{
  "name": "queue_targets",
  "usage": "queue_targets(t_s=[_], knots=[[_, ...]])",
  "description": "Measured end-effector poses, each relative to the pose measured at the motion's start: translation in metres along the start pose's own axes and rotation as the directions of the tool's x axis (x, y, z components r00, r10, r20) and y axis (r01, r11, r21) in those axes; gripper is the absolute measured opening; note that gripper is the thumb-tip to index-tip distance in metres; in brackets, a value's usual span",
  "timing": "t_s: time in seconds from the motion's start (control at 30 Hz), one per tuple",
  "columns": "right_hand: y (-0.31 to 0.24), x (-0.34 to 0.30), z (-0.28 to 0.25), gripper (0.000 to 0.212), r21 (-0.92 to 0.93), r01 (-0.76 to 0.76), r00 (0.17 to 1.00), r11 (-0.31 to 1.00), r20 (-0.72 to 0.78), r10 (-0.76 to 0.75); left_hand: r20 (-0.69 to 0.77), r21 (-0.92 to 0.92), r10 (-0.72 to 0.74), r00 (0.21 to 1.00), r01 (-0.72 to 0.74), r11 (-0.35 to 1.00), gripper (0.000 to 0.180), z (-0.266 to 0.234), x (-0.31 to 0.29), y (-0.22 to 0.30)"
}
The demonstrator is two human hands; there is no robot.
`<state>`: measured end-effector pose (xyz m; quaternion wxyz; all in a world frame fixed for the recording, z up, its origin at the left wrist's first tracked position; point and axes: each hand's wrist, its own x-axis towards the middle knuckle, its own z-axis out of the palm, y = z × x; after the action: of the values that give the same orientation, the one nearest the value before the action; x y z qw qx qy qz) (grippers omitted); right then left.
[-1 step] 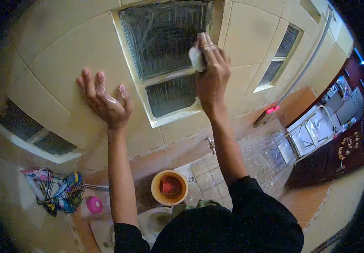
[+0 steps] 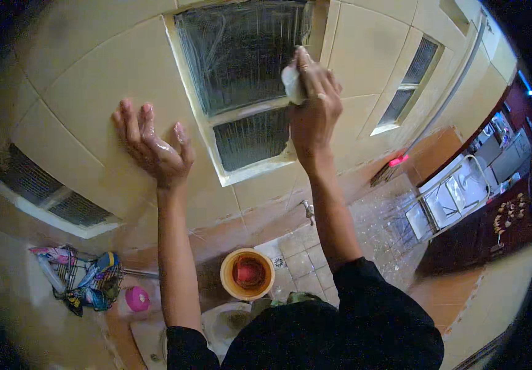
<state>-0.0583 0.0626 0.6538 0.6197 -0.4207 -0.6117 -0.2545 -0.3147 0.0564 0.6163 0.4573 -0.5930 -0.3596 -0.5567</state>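
A window (image 2: 241, 61) with dark ribbed glass and a cream frame is set in the tiled wall (image 2: 112, 68); whitish streaks run over its upper pane. At the window's right edge, my right hand (image 2: 316, 102) is closed around a small white rounded pad (image 2: 291, 83), partly hidden and blurred, so its exact kind is unclear. My left hand (image 2: 155, 148), wet and foamy on the fingers, rests against the tiles left of the window. Its fingers are spread and nothing is in them.
Below stand an orange bucket (image 2: 226, 280) holding a red dipper (image 2: 246, 272) and a toilet (image 2: 219, 324). A tap (image 2: 307, 211) juts from the wall. A wire rack (image 2: 90, 280) hangs left; a pink-headed broom (image 2: 395, 163) and a folding chair (image 2: 454, 191) are at right.
My right hand and the white pad have shifted slightly to the right, toward the window's right frame. My left hand stays in place.
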Motion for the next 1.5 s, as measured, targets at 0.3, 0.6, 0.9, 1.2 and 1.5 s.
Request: queue_targets(t_s=[0.3, 0.6, 0.9, 1.2, 1.5], knots=[[0.009, 0.024, 0.012, 0.079, -0.284, 0.11, 0.994, 0.953, 0.017, -0.109, -0.011, -0.016, 0.012, 1.0, -0.012, 1.0, 0.055, 0.008, -0.004, -0.002], [0.01, -0.012, -0.003, 0.053, -0.024, 0.078, 0.992, 0.997, -0.096, -0.08, -0.026, -0.028, 0.018, 1.0, -0.018, 0.999, 0.054, 0.005, -0.002, -0.001], [-0.001, -0.017, -0.028, 0.044, 0.069, 0.008, 0.978, 0.998, -0.206, 0.006, -0.032, -0.008, 0.01, 0.999, -0.01, 1.0, 0.051, 0.002, 0.001, -0.001], [0.012, 0.004, -0.007, 0.063, -0.148, 0.108, 0.992, 0.983, 0.08, -0.097, -0.028, -0.062, 0.016, 0.999, -0.018, 0.998, 0.051, 0.003, -0.001, -0.002], [0.008, 0.0, 0.009, 0.057, -0.345, 0.1, 0.993, 0.933, 0.089, -0.073, -0.014, -0.03, 0.003, 1.0, -0.003, 1.0, 0.053, 0.003, -0.001, 0.0]])
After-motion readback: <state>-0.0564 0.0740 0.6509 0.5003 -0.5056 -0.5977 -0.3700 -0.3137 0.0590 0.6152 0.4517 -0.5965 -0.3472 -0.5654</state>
